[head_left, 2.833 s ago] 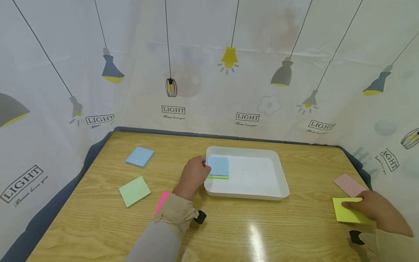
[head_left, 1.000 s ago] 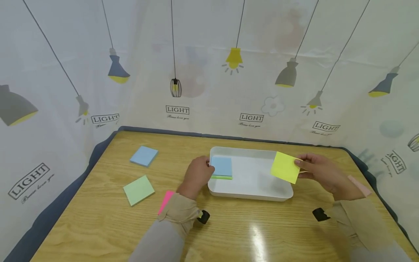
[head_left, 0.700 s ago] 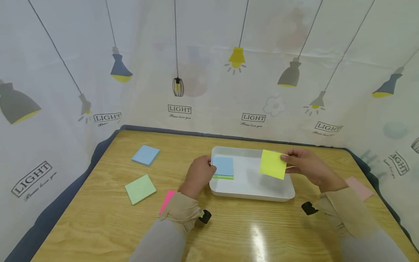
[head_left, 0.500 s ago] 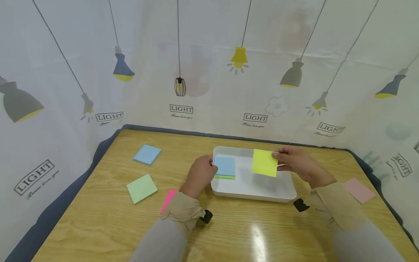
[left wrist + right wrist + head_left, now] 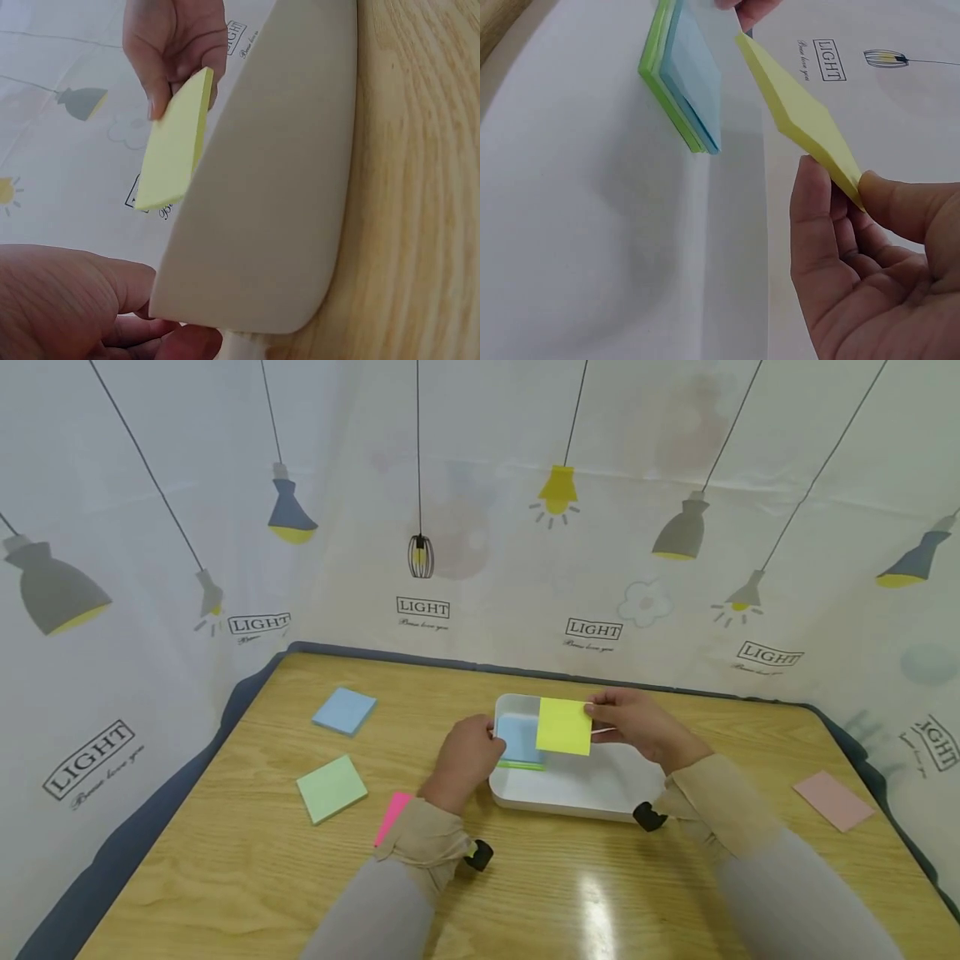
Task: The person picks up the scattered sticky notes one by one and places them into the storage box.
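My right hand [image 5: 641,724] pinches a yellow sticky note pad [image 5: 564,727] by its right edge, thumb on top. It holds the pad above the white tray [image 5: 592,785], partly over a stack in the tray's left end. That stack has a blue sticky note pad [image 5: 517,741] on top, with green [image 5: 666,112] showing beneath in the right wrist view. My left hand [image 5: 467,756] grips the tray's left wall, thumb at the rim and fingers outside, as the left wrist view shows. The pad's thick edge faces the right wrist camera, apart from the stack.
At the table's left lie a blue pad [image 5: 344,711] and a light green pad [image 5: 332,789]. A pink pad [image 5: 393,817] is partly hidden by my left sleeve. A pale pink pad [image 5: 834,801] lies at the far right. A printed curtain [image 5: 495,635] stands behind the table.
My right hand has picked up the yellow pad from the table's right side and carried it left over the tray to the blue-topped stack. My left hand stays on the tray wall.
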Available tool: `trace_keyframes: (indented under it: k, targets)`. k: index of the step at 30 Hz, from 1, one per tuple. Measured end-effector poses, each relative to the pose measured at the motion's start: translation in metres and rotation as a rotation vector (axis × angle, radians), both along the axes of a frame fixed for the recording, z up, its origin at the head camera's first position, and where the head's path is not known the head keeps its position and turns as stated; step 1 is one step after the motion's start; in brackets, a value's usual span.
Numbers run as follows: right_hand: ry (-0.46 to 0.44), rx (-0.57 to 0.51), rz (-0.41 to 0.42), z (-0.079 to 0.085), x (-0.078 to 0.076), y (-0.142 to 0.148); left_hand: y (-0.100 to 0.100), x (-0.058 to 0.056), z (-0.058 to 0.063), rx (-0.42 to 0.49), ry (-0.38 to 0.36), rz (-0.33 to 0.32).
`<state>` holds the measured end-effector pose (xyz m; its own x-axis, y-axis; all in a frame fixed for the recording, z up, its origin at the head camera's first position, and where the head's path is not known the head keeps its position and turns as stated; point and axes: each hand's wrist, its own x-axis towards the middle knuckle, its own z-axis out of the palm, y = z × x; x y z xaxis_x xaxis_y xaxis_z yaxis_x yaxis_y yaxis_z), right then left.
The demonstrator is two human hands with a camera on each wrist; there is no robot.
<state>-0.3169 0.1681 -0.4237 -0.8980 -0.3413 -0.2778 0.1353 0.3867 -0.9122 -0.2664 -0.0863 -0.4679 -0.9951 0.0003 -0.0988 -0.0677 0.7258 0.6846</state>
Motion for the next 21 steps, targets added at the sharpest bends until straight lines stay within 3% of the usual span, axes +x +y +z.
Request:
trace_keyframes:
  k: [15, 21]
  targets:
    - [-0.094, 0.058, -0.037, -0.025, -0.014, -0.046, -0.002, 0.000, -0.002, 0.014, 0.011, -0.008]
    - [-0.100, 0.138, 0.000, -0.018, -0.020, -0.051, -0.003, 0.003, 0.002, 0.038, 0.042, -0.017]
